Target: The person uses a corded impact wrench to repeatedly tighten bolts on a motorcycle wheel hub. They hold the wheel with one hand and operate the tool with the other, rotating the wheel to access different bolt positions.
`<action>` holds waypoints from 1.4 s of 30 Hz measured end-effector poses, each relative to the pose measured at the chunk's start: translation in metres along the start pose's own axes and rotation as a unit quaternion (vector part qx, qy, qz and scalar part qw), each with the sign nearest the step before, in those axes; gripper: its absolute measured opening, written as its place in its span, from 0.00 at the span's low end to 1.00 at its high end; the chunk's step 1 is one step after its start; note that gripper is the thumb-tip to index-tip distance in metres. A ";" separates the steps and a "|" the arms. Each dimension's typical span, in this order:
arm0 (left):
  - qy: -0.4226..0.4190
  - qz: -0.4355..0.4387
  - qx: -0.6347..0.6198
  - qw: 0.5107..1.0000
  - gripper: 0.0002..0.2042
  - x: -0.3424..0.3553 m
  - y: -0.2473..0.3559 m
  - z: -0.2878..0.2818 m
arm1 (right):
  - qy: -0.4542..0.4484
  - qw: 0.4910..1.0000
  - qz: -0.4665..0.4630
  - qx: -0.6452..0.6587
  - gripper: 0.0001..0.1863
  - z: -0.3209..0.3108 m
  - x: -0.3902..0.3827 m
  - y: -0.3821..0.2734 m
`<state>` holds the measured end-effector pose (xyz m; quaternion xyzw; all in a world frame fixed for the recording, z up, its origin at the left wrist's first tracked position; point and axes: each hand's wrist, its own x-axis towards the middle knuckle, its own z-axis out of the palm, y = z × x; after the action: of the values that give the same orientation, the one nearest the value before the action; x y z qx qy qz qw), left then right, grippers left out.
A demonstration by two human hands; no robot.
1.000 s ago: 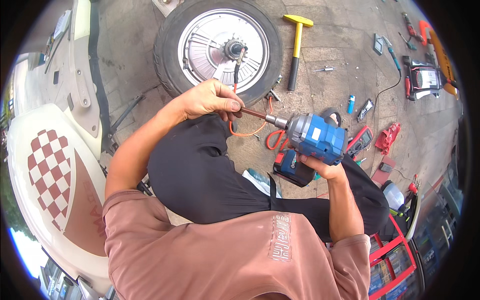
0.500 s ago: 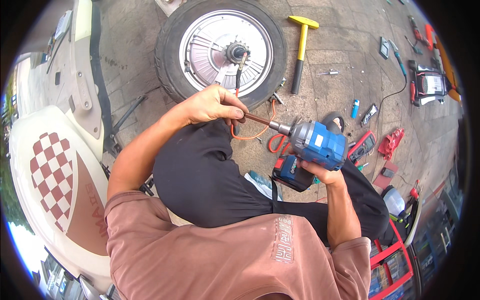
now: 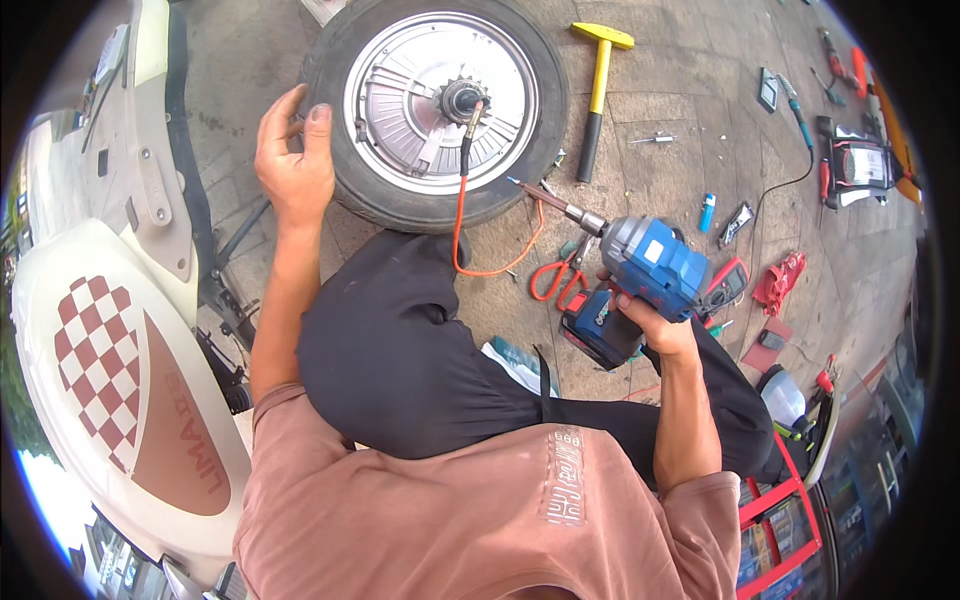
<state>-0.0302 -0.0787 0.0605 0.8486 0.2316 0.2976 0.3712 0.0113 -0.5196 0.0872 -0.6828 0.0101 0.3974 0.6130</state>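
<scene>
My right hand (image 3: 655,322) grips the handle of a blue cordless impact driver (image 3: 655,262) with a black and red battery at its base. From its chuck a long copper-coloured bit (image 3: 545,198) points up and left, its tip close to the tyre's lower edge. My left hand (image 3: 295,165) is raised beside the tyre's left side, fingers and thumb apart, holding nothing. The hub motor wheel (image 3: 400,90) lies flat, silver cover and axle upward. An orange-sleeved cable (image 3: 460,225) comes out of the axle and loops down over the ground.
A yellow hammer (image 3: 597,100) lies right of the wheel. Near the driver are red-handled scissors (image 3: 560,280), a multimeter (image 3: 727,285), a blue lighter (image 3: 707,212) and a red rag (image 3: 778,285). A soldering iron (image 3: 797,110) lies farther right. A cream scooter body (image 3: 150,400) stands at left.
My left hand has let go of the bit and moved up and left beside the tyre. The driver has shifted slightly right, its bit now free and angled more upward.
</scene>
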 end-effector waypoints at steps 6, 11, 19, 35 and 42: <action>0.041 -0.198 0.174 0.964 0.48 -0.052 -0.072 0.010 | -0.040 0.996 0.036 -0.077 0.14 0.024 0.041 0.005; 0.044 -0.246 0.061 0.966 0.52 -0.071 -0.081 0.027 | -0.049 0.994 0.061 -0.075 0.16 0.046 0.065 0.012; 0.059 -0.228 0.012 0.972 0.50 -0.069 -0.079 0.027 | -0.046 0.992 0.088 -0.078 0.15 0.057 0.071 0.016; 0.066 -0.229 -0.022 0.971 0.48 -0.068 -0.069 0.026 | -0.032 0.990 0.085 -0.107 0.17 0.074 0.076 0.010; 0.068 -0.216 -0.022 0.974 0.48 -0.070 -0.073 0.026 | -0.010 0.984 0.113 -0.139 0.15 0.082 0.077 0.001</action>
<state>-0.0753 -0.0894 -0.0336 0.7476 0.4276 0.2726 0.4288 0.0195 -0.4138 0.0491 -0.7518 0.0259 0.4685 0.4633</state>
